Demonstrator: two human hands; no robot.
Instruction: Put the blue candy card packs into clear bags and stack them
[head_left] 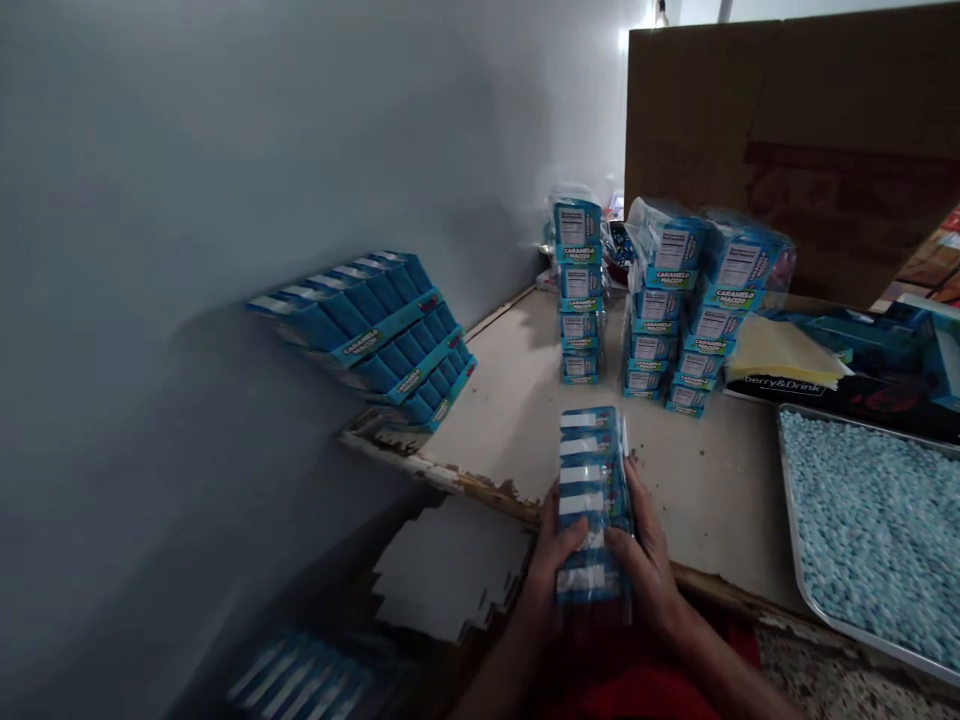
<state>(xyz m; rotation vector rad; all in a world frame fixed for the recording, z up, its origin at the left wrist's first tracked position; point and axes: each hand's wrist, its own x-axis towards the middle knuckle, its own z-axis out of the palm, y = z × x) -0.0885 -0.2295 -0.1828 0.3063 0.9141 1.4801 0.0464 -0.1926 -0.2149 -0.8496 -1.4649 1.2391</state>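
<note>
Both my hands hold one clear-wrapped pack of small blue boxes [592, 480] lengthwise over the table's near edge. My left hand [551, 560] grips its left side, thumb on top. My right hand [649, 555] wraps its right side with fingers curled around the near end. The pack's far end rests on the white tabletop [510, 400]. Beyond it stand stacks of similar wrapped packs of blue boxes [579, 300] [701, 310].
A leaning stack of blue box trays [382, 335] sits against the grey wall at left. A metal tray of small blue candies [874, 520] lies at right. Flat blue cartons [870, 340], yellow paper [780, 350] and a big cardboard sheet [787, 130] stand behind. White flat cardboard [450, 565] lies below the table edge.
</note>
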